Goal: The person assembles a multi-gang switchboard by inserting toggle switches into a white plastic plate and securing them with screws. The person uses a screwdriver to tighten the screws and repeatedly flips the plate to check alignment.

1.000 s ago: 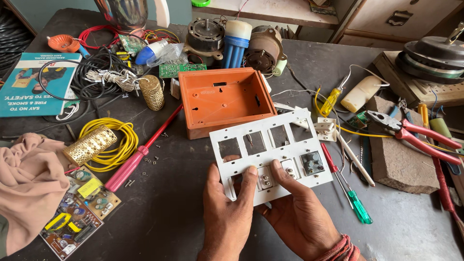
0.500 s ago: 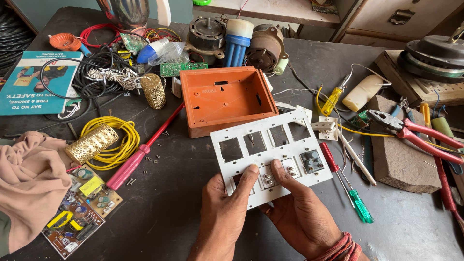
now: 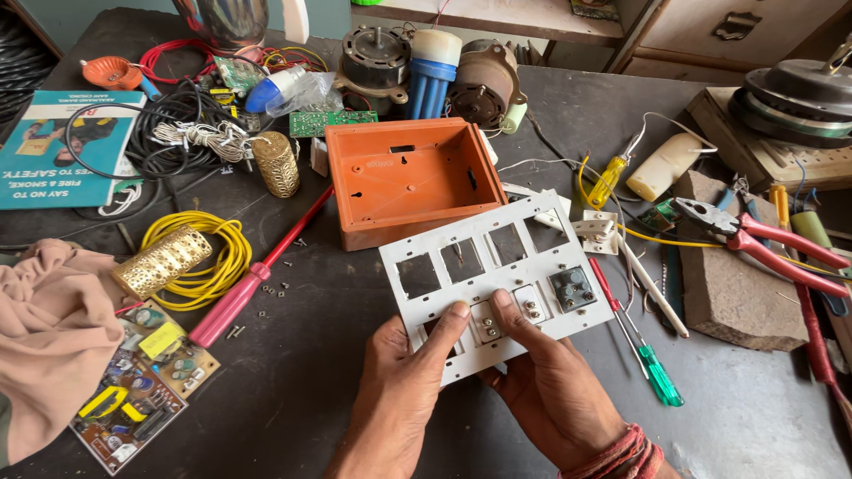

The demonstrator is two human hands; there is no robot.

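Note:
Both my hands hold a white switch plate with several square cut-outs just above the dark workbench. My left hand grips its lower left corner, thumb pressed beside a white switch module. My right hand supports the plate from below, thumb by a second white module. A grey socket module sits in the lower right opening. The upper row of openings is empty. An open orange plastic box lies just behind the plate.
A red-handled screwdriver and yellow wire coil lie to the left, with circuit boards and a pink cloth. Green screwdriver, a stone block and red pliers lie right. Motors stand behind.
The plate has shifted slightly nearer and lower in my hands. My left thumb has moved up onto the plate beside the white module.

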